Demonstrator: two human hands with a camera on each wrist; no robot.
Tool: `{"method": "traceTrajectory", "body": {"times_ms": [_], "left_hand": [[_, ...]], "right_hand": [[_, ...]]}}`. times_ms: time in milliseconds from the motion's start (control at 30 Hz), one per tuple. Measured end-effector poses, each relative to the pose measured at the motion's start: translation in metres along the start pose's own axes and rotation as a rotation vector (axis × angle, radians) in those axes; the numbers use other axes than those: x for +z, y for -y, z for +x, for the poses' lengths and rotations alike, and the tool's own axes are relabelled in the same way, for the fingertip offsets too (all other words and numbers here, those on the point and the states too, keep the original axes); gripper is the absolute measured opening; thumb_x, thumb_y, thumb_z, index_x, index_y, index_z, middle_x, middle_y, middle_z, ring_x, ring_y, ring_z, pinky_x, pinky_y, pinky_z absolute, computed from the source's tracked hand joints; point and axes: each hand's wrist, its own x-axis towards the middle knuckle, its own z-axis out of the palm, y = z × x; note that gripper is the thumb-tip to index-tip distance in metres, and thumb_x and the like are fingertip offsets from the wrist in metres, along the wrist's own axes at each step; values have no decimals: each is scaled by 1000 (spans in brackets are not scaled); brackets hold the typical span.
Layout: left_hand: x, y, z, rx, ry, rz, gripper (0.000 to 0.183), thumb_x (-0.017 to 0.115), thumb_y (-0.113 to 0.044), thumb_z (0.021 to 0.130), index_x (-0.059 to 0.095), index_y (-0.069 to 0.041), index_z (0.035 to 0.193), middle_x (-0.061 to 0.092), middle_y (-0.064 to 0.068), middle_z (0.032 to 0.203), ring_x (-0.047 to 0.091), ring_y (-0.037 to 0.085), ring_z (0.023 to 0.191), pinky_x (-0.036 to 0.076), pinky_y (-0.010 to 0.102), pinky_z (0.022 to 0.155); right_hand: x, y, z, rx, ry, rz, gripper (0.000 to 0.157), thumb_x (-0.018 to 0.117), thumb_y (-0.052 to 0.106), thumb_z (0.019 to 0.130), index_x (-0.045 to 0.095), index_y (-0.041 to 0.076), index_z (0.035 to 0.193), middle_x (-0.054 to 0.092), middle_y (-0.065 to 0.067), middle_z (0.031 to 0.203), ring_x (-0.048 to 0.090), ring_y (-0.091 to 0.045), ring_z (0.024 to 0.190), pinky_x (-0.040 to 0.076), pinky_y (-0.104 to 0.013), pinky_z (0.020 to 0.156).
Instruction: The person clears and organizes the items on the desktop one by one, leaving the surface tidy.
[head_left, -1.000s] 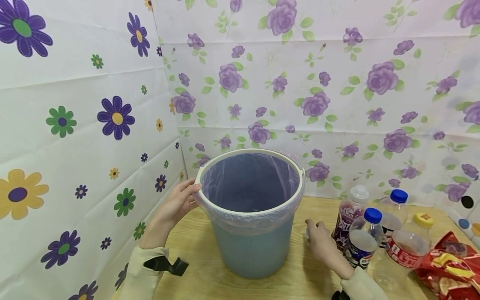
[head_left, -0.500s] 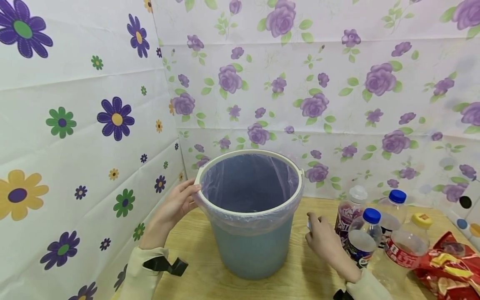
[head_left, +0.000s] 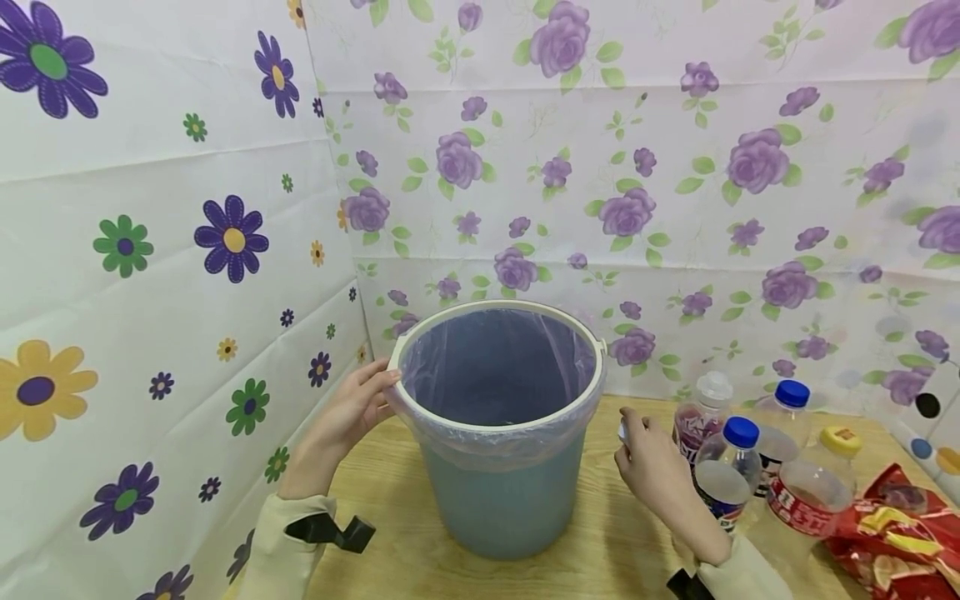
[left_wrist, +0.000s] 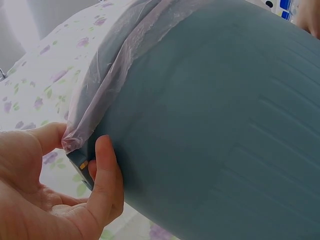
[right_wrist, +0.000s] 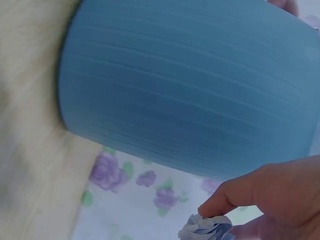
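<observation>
Paper ball [right_wrist: 206, 228] is pinched in the right hand [head_left: 652, 467], between the blue bucket [head_left: 502, 508] and four capped bottles [head_left: 776, 442]. The left hand [head_left: 356, 408] holds the bucket by its white rim [head_left: 495, 428]; a thin liner [head_left: 495, 454] covers the inside and folds over. A red packet [head_left: 892, 533] lies beside the bottles, and wooden table [head_left: 600, 533] shows between bucket and bottles, its far edge near flowered cloth [head_left: 525, 167]

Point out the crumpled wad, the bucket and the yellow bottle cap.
Crumpled wad [right_wrist: 206, 229]: right wrist view, on its creased surface.
Bucket [head_left: 504, 510]: head view, on its blue front wall.
Yellow bottle cap [head_left: 841, 441]: head view, on the middle of the cap.
</observation>
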Motion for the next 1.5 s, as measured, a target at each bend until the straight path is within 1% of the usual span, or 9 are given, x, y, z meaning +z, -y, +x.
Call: {"method": "traceTrajectory", "body": {"times_ms": [200,300,533,667,733,900,1100,1333,1500], "left_hand": [[-1,1,-1,-2,-4,-2,58,47,-16,97,26,10,145,59,-2,107,63,5,93,54,18,83],[-1,1,-2,0,-3,-6,58,48,-16,97,26,10,145,59,-2,109,63,6,94,54,18,84],[-1,2,-1,2,2,-7,57,48,-16,97,28,11,143,59,-2,106,62,6,93,54,19,84],[-1,1,0,7,7,-8,56,47,-16,97,28,11,143,59,-3,104,62,5,92,53,18,82],[-1,1,0,9,8,-10,56,47,-15,97,28,11,143,60,-4,103,62,5,91,53,18,82],[-1,1,0,3,4,-14,58,47,-15,97,26,10,145,60,-4,104,62,5,92,53,18,81],[-1,1,1,2,5,-10,58,47,-15,97,26,10,145,60,-3,106,62,5,92,53,18,82],[-2,1,0,-1,6,-8,58,47,-16,97,26,9,145,59,-2,109,62,5,94,53,18,83],[-1,1,1,3,8,-8,58,47,-16,97,27,9,145,60,-3,107,62,5,93,53,18,83]], "right_hand": [[-12,4,3,-11,9,2,44,62,2,80,56,-3,123,63,-27,98,61,-32,65,48,-42,49],[-17,5,4,-7,11,-2,42,62,3,81,57,-3,122,64,-27,98,62,-33,66,49,-44,50],[-32,10,9,29,52,21,42,59,8,85,58,2,126,62,-29,109,64,-36,72,49,-45,51],[-40,13,12,41,67,30,43,59,10,86,57,2,128,61,-31,116,65,-39,79,52,-47,56],[-43,14,13,44,73,29,43,59,10,87,57,1,128,61,-31,117,65,-37,78,52,-46,56],[-52,17,17,23,63,21,42,58,10,87,58,0,128,63,-29,109,61,-27,66,48,-38,50],[-62,20,22,7,53,4,42,56,12,88,58,0,128,64,-28,108,60,-26,67,46,-37,51],[-75,28,26,34,85,22,43,53,11,89,56,1,131,62,-30,110,50,-19,55,35,-28,43],[-88,34,31,33,90,40,46,51,13,90,53,1,134,59,-31,112,48,-18,54,35,-28,43]]}}
